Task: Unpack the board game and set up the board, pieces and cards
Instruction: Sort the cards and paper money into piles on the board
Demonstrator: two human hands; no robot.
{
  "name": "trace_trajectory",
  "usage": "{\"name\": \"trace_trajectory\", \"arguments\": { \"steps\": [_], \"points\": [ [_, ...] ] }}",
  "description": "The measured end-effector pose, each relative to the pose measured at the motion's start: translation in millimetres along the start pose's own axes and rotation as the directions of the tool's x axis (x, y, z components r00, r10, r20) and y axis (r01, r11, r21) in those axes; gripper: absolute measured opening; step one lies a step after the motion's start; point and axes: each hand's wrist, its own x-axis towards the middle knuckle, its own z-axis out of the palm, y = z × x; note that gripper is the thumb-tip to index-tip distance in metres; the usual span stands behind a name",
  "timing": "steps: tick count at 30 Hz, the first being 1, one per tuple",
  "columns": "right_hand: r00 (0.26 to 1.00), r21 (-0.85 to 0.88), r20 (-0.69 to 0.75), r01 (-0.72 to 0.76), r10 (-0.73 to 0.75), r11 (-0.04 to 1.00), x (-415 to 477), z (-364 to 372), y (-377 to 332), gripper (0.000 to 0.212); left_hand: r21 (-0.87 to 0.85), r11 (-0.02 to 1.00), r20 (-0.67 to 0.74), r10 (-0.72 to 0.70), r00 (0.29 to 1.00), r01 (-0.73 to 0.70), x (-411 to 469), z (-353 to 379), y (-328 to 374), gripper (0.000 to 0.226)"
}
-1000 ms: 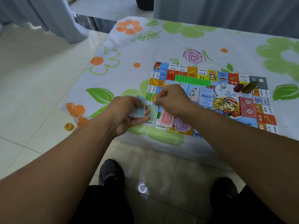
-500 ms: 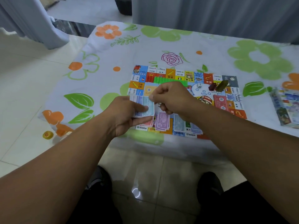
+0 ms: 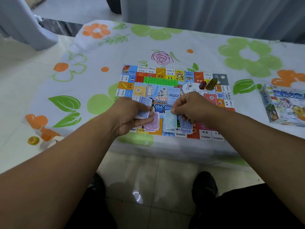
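1. A white tablecloth (image 3: 206, 52) printed with green and orange flowers, green leaves and one purple rose covers the table, and its near edge hangs over the front.
2. The floor (image 3: 24, 100) is pale glossy tile, with a small ring of light (image 3: 137, 197) reflected in it.
3. Two dark shoes (image 3: 205, 184) stand on the tiles near the table's front edge.
4. Grey curtains (image 3: 214, 15) hang behind the far side of the table.
5. A dark container (image 3: 113, 4) stands on the floor beyond, cut off by the top edge.
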Motion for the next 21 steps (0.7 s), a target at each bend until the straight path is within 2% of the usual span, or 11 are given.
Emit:
{"name": "trace_trajectory", "arguments": {
  "steps": [6,11,14,18,21],
  "points": [
    [1.000,-0.060,0.004,-0.010,0.010,0.998,2,4,1,0.010,-0.016,0.999,0.030,-0.037,0.999,0.038,1,8,-1,0.027],
    [0.997,-0.113,-0.071,0.023,-0.031,0.993,3,6,0,0.013,-0.020,0.998,0.061,-0.051,0.997,0.053,3,12,-1,0.024],
    [0.993,-0.044,-0.086,0.080,-0.084,0.996,0,6,-5,0.016,-0.030,0.998,0.091,-0.054,0.994,0.057,2,15,-1,0.028],
    [0.991,0.141,-0.055,0.132,-0.125,0.981,-6,9,-10,0.029,-0.007,0.999,0.140,-0.041,0.989,0.042,2,22,-4,0.037],
    [0.985,0.164,-0.078,0.165,-0.154,0.972,-9,10,-6,0.025,0.029,0.999,0.140,-0.036,0.989,0.033,1,26,-7,0.035]
  ]
}}
